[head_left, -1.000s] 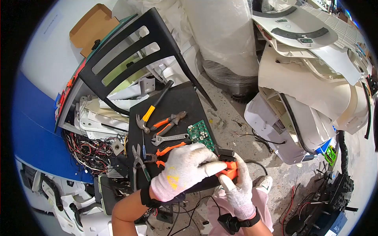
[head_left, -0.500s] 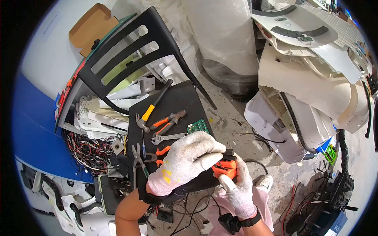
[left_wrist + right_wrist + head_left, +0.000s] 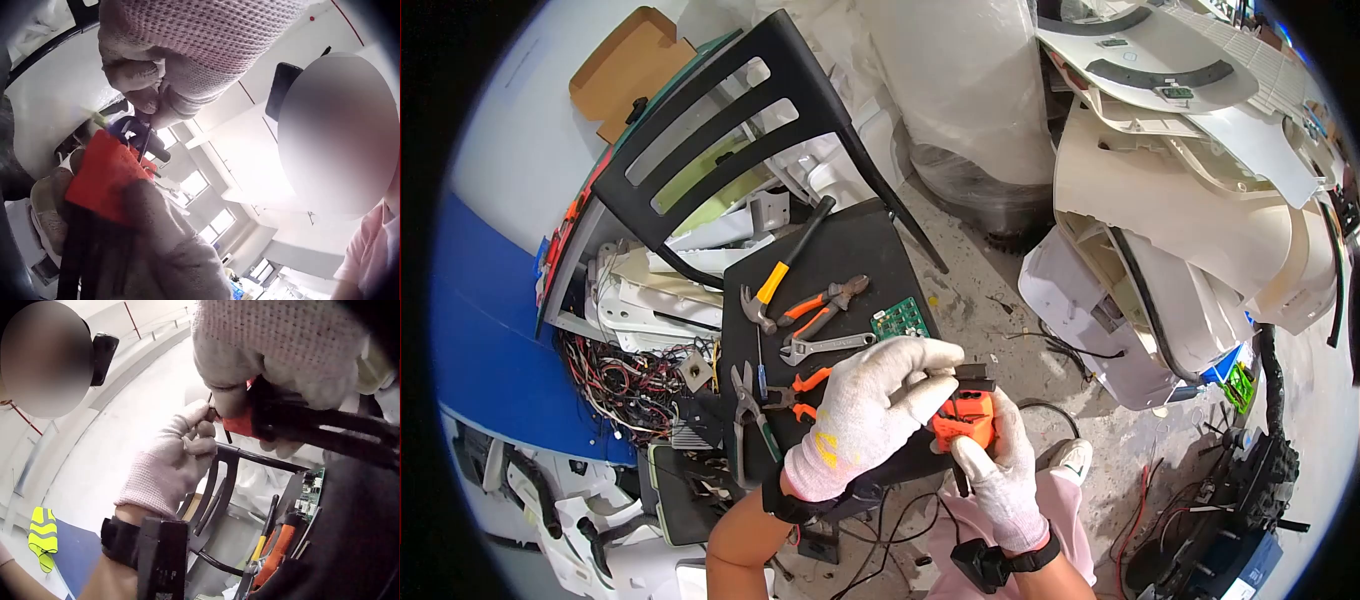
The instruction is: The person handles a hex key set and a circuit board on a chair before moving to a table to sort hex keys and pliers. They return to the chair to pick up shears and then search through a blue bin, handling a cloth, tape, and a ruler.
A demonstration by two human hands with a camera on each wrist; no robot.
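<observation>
Near a black slatted-back chair (image 3: 870, 240), the white-gloved left hand (image 3: 875, 415) bunches its fingertips, any grip unclear; the white-gloved right hand (image 3: 1006, 480) clamps fingers and thumb round a blocky, bright-orange tool with black handles (image 3: 966, 420).

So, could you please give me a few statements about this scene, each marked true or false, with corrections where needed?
1. The right hand holds an orange tool. True.
2. The left hand is bare. False: the left hand wears a white glove.
3. The adjustable wrench lies on the black chair seat. True.
4. The hammer has an all-red handle. False: the handle of the hammer is yellow and black.
5. The green circuit board lies apart from the hammer. True.
</observation>
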